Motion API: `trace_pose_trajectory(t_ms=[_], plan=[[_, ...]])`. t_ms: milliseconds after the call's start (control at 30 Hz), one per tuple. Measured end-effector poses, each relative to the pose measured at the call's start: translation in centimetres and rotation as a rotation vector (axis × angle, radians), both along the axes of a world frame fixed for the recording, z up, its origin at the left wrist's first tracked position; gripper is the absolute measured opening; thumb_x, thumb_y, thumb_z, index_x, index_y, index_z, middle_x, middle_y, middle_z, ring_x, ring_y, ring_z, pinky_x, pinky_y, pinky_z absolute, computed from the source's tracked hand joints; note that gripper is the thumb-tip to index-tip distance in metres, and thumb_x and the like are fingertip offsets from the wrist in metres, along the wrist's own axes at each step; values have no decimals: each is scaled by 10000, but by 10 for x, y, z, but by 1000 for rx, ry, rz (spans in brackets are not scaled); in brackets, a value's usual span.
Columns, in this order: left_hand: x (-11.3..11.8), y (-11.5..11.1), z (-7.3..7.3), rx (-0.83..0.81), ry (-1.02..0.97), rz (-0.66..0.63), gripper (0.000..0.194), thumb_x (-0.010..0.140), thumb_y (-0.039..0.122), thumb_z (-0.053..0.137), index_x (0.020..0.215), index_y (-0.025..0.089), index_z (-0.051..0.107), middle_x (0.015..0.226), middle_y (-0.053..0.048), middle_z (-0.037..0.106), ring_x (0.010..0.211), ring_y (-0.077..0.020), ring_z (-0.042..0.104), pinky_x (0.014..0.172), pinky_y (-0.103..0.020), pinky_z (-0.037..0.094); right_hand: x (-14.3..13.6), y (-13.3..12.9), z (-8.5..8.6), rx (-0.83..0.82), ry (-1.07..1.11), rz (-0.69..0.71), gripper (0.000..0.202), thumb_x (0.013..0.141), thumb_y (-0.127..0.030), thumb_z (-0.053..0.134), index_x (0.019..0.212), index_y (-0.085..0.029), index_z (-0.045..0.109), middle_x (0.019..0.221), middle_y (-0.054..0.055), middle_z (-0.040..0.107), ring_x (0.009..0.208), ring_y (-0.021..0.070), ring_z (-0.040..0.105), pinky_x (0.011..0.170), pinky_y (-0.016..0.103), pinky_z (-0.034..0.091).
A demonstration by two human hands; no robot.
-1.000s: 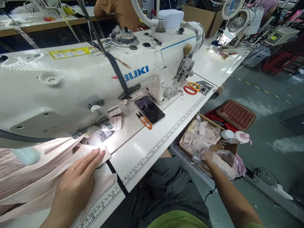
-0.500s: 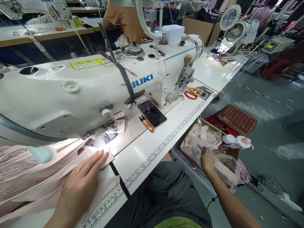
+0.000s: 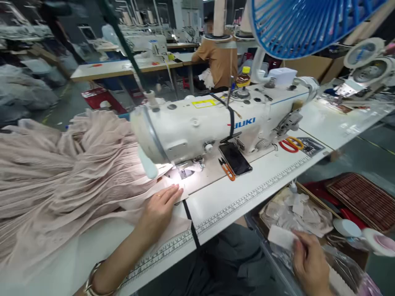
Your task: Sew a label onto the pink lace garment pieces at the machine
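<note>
My left hand (image 3: 160, 207) lies flat on pale pink fabric (image 3: 61, 176), pressing its edge to the table just in front of the needle area of a white JUKI sewing machine (image 3: 203, 123). My right hand (image 3: 311, 263) is low at the right, over a cardboard box (image 3: 296, 213) of small labels and plastic bags, and its fingers pinch a small white label (image 3: 279, 237). The pink fabric piles up in gathered folds to the left of the machine.
A phone (image 3: 236, 158) and orange thread snips (image 3: 227, 169) lie on the machine bed. Red-and-yellow scissors (image 3: 290, 144) rest further right. A blue fan (image 3: 305, 20) hangs overhead. A person in a tan shirt (image 3: 217, 59) sits behind. A woven mat (image 3: 364, 199) lies on the floor at right.
The view has pulled back and swung left, showing the whole fabric pile. My right hand has lifted out of the plastic bag with a white label. My left hand stays on the fabric.
</note>
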State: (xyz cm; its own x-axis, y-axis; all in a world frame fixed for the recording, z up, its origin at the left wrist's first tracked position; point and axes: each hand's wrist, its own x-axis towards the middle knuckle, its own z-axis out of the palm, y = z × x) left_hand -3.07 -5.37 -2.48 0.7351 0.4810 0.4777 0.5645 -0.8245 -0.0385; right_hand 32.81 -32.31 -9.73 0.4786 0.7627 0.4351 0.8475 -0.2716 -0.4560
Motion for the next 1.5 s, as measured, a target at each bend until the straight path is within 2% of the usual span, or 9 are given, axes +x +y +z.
trace_pose_trajectory(t_ms=[167,267,367,567,733,867,967,1100,1500], plan=[[1,-2,3,-28,55,-38,352,1008,122,392,1308,117,576,1305,-142,653,1235,-282,608,918,-416,570,-49,142,65,44,106,408,228,988,-334,457,1102,-213,613,982,58,721,847,203,682,732,306,538],[4,-17,15,-56,98,-76,369,1024,153,397,1371,99,510,1376,-166,597,1306,-297,552,1002,-470,529,-76,199,72,15,26,559,287,996,-282,399,1143,-161,613,1036,104,707,905,223,666,772,349,544],[11,-55,31,-56,60,-155,378,1000,89,418,1366,103,512,1385,-146,598,1347,-284,515,1093,-472,460,-83,216,74,50,-68,597,296,989,-275,404,1129,-154,635,1051,132,688,973,271,625,864,441,522],[30,-136,31,-353,45,-470,286,1026,190,475,1292,145,572,1240,-75,705,1079,-146,674,1055,-303,470,-35,108,41,307,-147,369,113,933,-223,556,1039,-228,596,871,71,672,831,242,646,817,421,519],[31,-158,-12,-590,-17,-419,261,1005,214,514,1246,161,600,1182,-29,730,988,-154,690,942,-282,531,28,-14,-67,-223,61,377,261,943,-467,448,831,-284,597,736,77,683,627,277,668,559,406,545],[30,-172,-39,-827,-155,-322,299,980,132,485,1234,216,621,1136,-32,737,980,-155,688,924,-286,546,25,-83,-113,-479,63,91,407,916,-477,356,964,-201,651,998,197,711,894,354,698,789,500,580],[33,-178,-55,-882,-203,-344,332,980,107,444,1238,212,626,1098,-58,740,954,-169,695,874,-296,570,16,-94,-117,-499,-11,-27,483,932,-408,332,1254,-133,564,1303,237,599,1245,384,549,978,548,492],[38,-182,-69,-894,-180,-369,362,973,96,417,1239,219,630,1070,-61,740,926,-182,701,847,-321,587,16,-84,-121,-610,-21,-102,568,918,-350,375,1428,-101,397,1407,246,522,1329,384,471,1031,558,442],[48,-179,-70,-927,-109,-365,383,962,91,399,1199,197,680,1041,-79,747,907,-194,703,811,-326,599,29,-44,-133,-815,137,-105,400,922,-313,434,1249,-121,562,1299,225,560,1263,367,508,882,425,491]])
